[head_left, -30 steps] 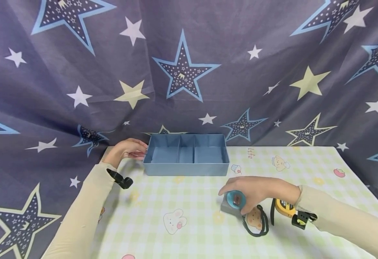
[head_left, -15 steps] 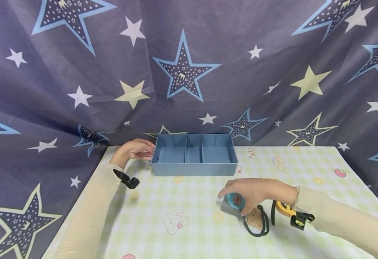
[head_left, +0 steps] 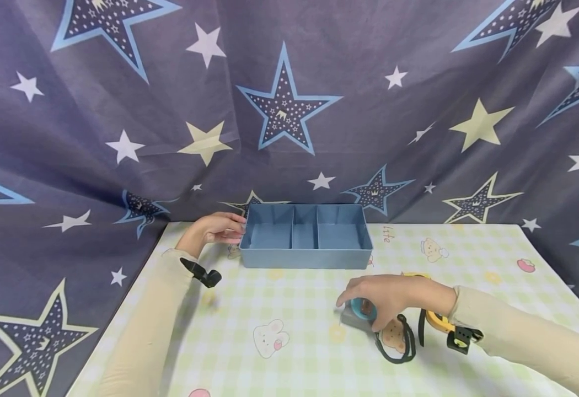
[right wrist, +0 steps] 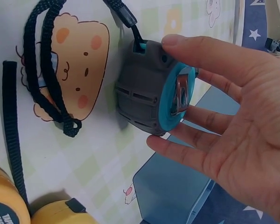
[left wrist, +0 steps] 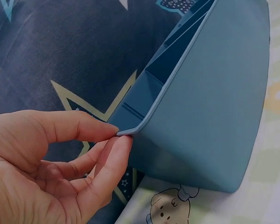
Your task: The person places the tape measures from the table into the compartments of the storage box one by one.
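A person's right hand (right wrist: 242,100) holds a gray-and-teal tape measure (right wrist: 139,91) over the table; beyond, the left hand (left wrist: 60,161) pinches a blue tray (head_left: 306,258).

The tape measure sits between thumb and fingertips; whether it is lifted from the checked cloth (head_left: 314,309) cannot be told. Gripped by its edges, it could slip if the hold loosens. Its black cord (right wrist: 30,60) lies loose near a yellow tape measure (right wrist: 2,189) and might snag there. White letters on that one's dark label (right wrist: 7,209) are cut off and unreadable; no brand can be made out. Farther back, thumb and finger pinch the rim at one end of the three-compartment tray, so an uneven pull could tilt or swing it. Right of it, reddish "life" lettering (head_left: 386,235) runs sideways on the cloth.
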### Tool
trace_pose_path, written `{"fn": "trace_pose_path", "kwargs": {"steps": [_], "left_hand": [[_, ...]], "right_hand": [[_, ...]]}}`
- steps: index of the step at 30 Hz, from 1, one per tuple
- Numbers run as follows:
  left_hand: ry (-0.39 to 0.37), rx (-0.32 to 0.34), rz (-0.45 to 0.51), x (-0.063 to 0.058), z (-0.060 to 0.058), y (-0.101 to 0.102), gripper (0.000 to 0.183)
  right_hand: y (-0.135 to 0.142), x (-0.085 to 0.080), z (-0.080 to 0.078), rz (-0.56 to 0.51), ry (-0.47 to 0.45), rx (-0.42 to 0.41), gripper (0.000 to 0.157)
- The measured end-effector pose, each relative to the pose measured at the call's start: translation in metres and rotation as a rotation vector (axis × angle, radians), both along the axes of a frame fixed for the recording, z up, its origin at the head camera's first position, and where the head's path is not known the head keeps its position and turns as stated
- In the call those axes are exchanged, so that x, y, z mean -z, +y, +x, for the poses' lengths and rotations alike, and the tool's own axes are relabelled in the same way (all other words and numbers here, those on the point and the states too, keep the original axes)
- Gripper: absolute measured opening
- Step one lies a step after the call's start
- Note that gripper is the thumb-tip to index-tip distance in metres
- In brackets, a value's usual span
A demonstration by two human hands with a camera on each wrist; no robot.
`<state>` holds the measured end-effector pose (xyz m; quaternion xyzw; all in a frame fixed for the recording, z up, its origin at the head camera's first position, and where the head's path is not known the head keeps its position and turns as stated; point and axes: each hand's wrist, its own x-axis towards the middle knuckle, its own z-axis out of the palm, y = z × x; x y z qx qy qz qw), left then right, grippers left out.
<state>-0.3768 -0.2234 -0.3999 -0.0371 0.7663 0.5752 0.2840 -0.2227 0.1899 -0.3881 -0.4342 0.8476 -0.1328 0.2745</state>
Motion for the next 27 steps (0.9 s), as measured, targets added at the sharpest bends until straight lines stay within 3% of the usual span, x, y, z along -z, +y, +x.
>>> {"fn": "trace_pose_path", "kwargs": {"steps": [7, 15, 22, 27], "left_hand": [[-0.02, 0.004, 0.088, 0.006, -0.004, -0.005, 0.064], [-0.058, -0.041, 0.194, 0.016, -0.009, -0.009, 0.062], [-0.086, -0.095, 0.289, 0.023, -0.013, -0.009, 0.054], [-0.103, -0.084, 0.363, 0.027, -0.012, -0.009, 0.042]], "right_hand": [[-0.003, 0.001, -0.002, 0.015, -0.04, 0.031, 0.071], [-0.004, 0.004, -0.005, 0.019, -0.073, 0.048, 0.073], [-0.002, 0.007, -0.007, 0.017, -0.092, 0.023, 0.077], [0.0, 0.009, -0.006, 0.02, -0.133, 0.013, 0.082]]}}
